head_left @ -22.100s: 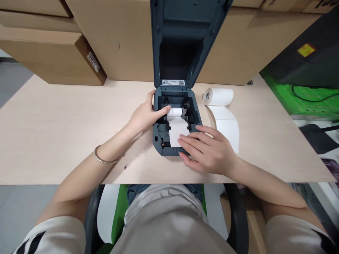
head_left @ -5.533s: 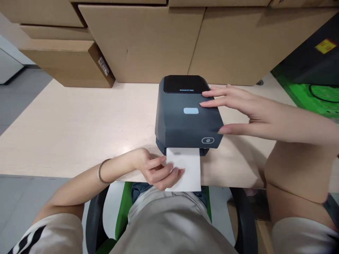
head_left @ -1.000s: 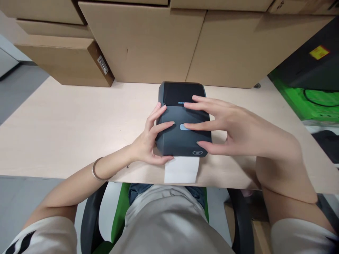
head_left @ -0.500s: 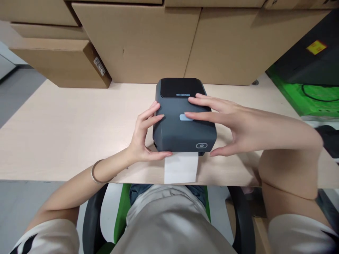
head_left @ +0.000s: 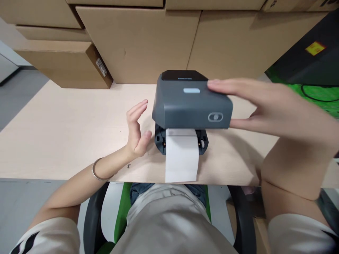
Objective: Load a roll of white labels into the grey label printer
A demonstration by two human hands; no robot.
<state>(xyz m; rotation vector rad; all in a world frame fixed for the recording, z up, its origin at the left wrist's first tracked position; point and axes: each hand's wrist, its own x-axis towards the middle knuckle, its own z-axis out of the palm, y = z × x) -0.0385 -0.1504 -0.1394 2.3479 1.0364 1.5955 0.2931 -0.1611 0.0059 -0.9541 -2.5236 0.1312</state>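
Note:
A dark grey label printer stands on the table, its lid (head_left: 180, 109) raised at the front and tilted up. Under it shows the black base (head_left: 160, 139) with rollers at both sides. A white strip of label paper (head_left: 182, 158) runs out of the base towards the table's front edge. My right hand (head_left: 254, 102) grips the lid's right front corner, fingers on top and thumb at the lower edge. To the left of the printer, my left hand (head_left: 137, 130) is apart from it, fingers half curled and thumb spread, with nothing held.
Large cardboard boxes (head_left: 143, 46) stand along the back of the table (head_left: 66, 141). A flatter box (head_left: 60, 67) sits at the back left. On the right are a black case (head_left: 304, 67) and a green surface (head_left: 320, 98) with a black cable. Chair armrests (head_left: 241, 211) are below.
The printer's lid has swung up at the front, uncovering the base and more of the paper. My right hand rose with it, while my left hand came off the printer to the left.

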